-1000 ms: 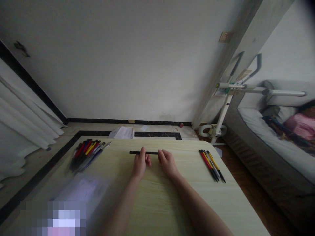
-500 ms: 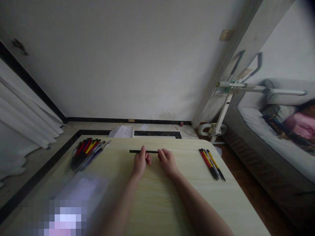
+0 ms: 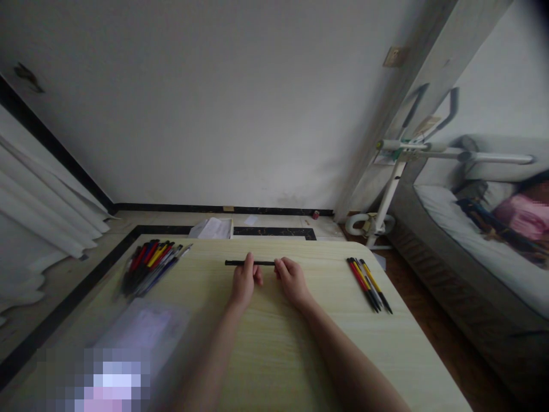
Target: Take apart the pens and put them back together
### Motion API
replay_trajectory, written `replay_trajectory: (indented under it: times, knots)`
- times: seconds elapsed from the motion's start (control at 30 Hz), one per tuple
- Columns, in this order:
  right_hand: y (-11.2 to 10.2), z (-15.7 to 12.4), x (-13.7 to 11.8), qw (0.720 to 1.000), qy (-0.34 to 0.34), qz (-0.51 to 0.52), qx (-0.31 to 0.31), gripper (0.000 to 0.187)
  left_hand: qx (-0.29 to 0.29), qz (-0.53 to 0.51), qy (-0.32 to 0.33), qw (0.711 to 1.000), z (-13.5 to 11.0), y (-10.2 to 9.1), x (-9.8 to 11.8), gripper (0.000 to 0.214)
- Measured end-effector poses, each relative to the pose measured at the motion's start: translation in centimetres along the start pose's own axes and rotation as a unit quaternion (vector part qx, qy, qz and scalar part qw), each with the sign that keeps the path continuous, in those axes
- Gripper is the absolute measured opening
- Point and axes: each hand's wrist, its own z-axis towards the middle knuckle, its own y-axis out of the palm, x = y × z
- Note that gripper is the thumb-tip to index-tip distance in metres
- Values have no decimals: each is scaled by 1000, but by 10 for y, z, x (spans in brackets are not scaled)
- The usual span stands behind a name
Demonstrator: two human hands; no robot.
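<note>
A thin black pen [image 3: 235, 262] lies crosswise near the far edge of the pale wooden table [image 3: 274, 355]. My left hand [image 3: 244, 282] grips it near its middle, fingers curled round it. My right hand [image 3: 292, 280] pinches the pen's right end, which is hidden under the fingers. The pen's left end sticks out past my left hand.
A heap of several red, yellow, blue and black pens [image 3: 151, 263] lies at the far left. A few pens in a neat row [image 3: 369, 277] lie at the far right. A clear plastic bag [image 3: 141, 332] rests front left. A bed [image 3: 480, 240] stands right.
</note>
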Motion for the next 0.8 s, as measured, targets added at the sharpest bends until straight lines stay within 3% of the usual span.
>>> replay_trajectory:
  times: [0.8]
  knots:
    - [2, 3, 1, 997, 44, 56, 8, 48, -28, -25, 0, 999, 2, -1, -7, 46]
